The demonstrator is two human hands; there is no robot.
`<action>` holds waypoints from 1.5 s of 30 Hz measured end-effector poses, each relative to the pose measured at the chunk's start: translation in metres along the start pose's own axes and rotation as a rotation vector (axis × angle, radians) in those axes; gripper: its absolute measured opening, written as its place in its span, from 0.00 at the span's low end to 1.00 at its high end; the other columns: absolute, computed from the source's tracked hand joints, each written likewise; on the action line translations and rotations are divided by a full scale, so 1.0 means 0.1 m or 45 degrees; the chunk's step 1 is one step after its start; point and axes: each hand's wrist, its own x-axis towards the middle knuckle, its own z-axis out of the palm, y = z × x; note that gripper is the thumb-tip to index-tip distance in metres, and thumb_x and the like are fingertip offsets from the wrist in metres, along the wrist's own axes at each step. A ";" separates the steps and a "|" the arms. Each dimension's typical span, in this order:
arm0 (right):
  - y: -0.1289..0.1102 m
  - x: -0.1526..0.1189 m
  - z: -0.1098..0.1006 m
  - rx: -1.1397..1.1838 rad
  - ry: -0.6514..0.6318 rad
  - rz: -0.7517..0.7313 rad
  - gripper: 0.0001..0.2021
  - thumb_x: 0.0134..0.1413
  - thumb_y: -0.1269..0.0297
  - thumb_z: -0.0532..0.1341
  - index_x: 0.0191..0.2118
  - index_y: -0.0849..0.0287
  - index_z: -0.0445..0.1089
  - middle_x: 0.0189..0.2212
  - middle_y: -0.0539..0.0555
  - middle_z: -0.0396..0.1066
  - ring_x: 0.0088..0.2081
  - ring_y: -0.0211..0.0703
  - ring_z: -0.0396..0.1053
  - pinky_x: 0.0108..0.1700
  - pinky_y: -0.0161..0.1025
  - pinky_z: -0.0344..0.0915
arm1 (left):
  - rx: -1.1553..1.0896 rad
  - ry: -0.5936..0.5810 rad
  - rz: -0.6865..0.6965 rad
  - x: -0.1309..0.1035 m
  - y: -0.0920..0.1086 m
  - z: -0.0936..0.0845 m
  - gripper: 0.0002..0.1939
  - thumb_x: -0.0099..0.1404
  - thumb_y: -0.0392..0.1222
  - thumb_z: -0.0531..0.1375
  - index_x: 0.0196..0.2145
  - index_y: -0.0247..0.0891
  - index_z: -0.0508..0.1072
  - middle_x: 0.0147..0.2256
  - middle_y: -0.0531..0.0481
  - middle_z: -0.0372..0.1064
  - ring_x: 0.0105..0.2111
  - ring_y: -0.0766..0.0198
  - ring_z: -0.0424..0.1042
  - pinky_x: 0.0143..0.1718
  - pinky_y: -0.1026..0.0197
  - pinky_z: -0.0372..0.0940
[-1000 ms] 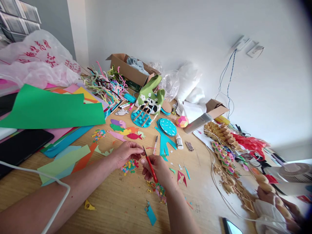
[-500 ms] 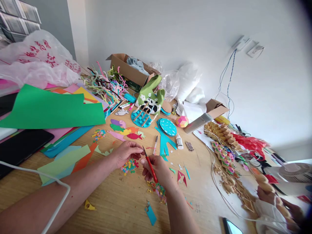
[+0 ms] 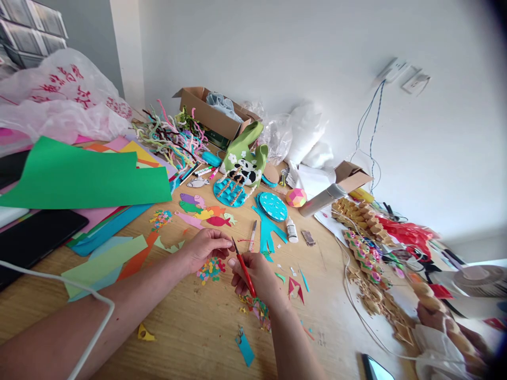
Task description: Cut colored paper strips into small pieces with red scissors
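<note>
My left hand (image 3: 206,248) is closed in a pinch, and whatever its fingertips hold is too small to make out. Close beside those fingertips is the dark, pointed tip of red-handled scissors (image 3: 247,274). My right hand (image 3: 256,274) is wrapped around the scissors. Below my left hand lies a pile of small coloured paper dots (image 3: 211,270). Tangled coloured paper scraps (image 3: 257,309) sit under my right wrist, with a blue paper strip (image 3: 244,348) nearer to me. Beyond my hands are paper fish (image 3: 217,220) in several colours and a pen (image 3: 252,236).
Coloured sheets (image 3: 87,179) and a black tablet-like device (image 3: 39,243) lie at the left. A glue bottle (image 3: 292,230), a blue round piece (image 3: 272,206) and a grey flask (image 3: 322,199) stand farther back. At the right edge, another person's hand (image 3: 431,316) is near a phone (image 3: 376,368).
My hands and the scissors stay in almost the same place. At the right edge, the other person's hands have shifted slightly.
</note>
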 end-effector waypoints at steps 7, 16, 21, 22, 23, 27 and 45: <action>0.01 0.00 -0.01 0.008 0.002 -0.012 0.23 0.42 0.43 0.64 0.25 0.61 0.64 0.15 0.49 0.68 0.15 0.37 0.66 0.16 0.30 0.59 | 0.024 -0.040 -0.010 -0.01 0.01 0.01 0.09 0.46 0.41 0.67 0.23 0.32 0.76 0.25 0.47 0.73 0.22 0.68 0.68 0.28 0.63 0.62; 0.00 -0.01 0.00 -0.007 -0.002 -0.022 0.23 0.42 0.43 0.63 0.25 0.61 0.64 0.14 0.49 0.68 0.15 0.37 0.66 0.16 0.31 0.60 | 0.024 -0.028 -0.005 0.00 0.00 0.00 0.08 0.45 0.39 0.67 0.23 0.32 0.75 0.25 0.48 0.73 0.22 0.68 0.68 0.29 0.62 0.62; 0.00 0.00 -0.01 -0.025 0.004 0.000 0.24 0.41 0.41 0.63 0.26 0.61 0.64 0.15 0.49 0.68 0.15 0.37 0.67 0.16 0.31 0.60 | 0.027 -0.020 -0.007 -0.01 0.02 0.01 0.08 0.46 0.40 0.67 0.23 0.32 0.76 0.25 0.47 0.74 0.22 0.68 0.68 0.29 0.63 0.62; 0.00 0.00 -0.01 -0.024 0.004 0.002 0.24 0.41 0.41 0.63 0.25 0.61 0.64 0.15 0.49 0.68 0.15 0.37 0.67 0.16 0.31 0.60 | 0.027 -0.013 -0.009 -0.01 0.02 0.01 0.08 0.46 0.40 0.67 0.23 0.32 0.76 0.25 0.47 0.74 0.23 0.68 0.68 0.29 0.63 0.62; 0.01 0.00 -0.01 -0.024 0.003 0.003 0.24 0.41 0.41 0.63 0.25 0.61 0.63 0.15 0.49 0.68 0.15 0.37 0.66 0.16 0.30 0.59 | 0.027 -0.008 -0.012 -0.02 0.03 0.01 0.07 0.46 0.40 0.67 0.23 0.32 0.76 0.25 0.47 0.74 0.23 0.68 0.68 0.29 0.63 0.62; 0.01 0.00 -0.01 -0.036 -0.001 0.019 0.24 0.41 0.41 0.63 0.26 0.61 0.63 0.15 0.49 0.69 0.15 0.36 0.67 0.16 0.30 0.60 | 0.024 0.001 -0.014 -0.01 0.03 0.00 0.07 0.46 0.39 0.67 0.23 0.32 0.75 0.26 0.47 0.74 0.23 0.68 0.68 0.29 0.63 0.62; 0.01 0.00 0.00 -0.058 0.000 0.009 0.25 0.41 0.40 0.62 0.24 0.60 0.62 0.16 0.51 0.69 0.16 0.37 0.67 0.17 0.31 0.60 | 0.029 -0.021 -0.004 0.00 0.01 -0.01 0.07 0.46 0.39 0.66 0.23 0.33 0.75 0.26 0.47 0.74 0.23 0.68 0.68 0.29 0.63 0.62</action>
